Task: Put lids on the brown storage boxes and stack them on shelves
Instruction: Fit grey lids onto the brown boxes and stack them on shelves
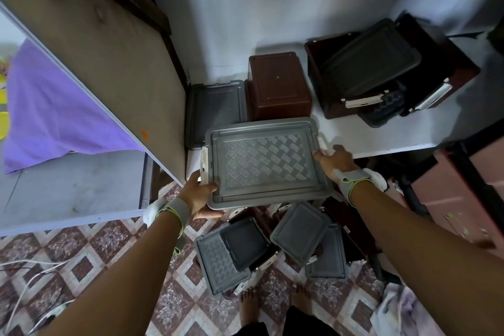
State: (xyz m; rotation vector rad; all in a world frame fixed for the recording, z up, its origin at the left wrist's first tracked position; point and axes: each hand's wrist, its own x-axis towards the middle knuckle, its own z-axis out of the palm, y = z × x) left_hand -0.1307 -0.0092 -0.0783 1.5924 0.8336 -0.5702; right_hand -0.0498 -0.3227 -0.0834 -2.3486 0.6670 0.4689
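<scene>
A box closed with a grey woven-pattern lid (266,162) is held at the front edge of the white shelf (381,133). My left hand (200,194) grips its near left corner beside a white latch. My right hand (334,162) grips its right side. Behind it on the shelf lie a grey lid (215,108) and an upturned brown box (278,84). At the back right, open brown boxes (354,101) hold dark lids. On the floor below lie several grey lids (218,259) and brown boxes (351,232).
A brown board (109,63) leans on the left, close to the held box. A purple cloth (54,106) covers a low surface at far left. White cables (32,275) run over the patterned floor tiles. My bare feet (272,305) stand near the floor lids. A pinkish cabinet (463,185) stands on the right.
</scene>
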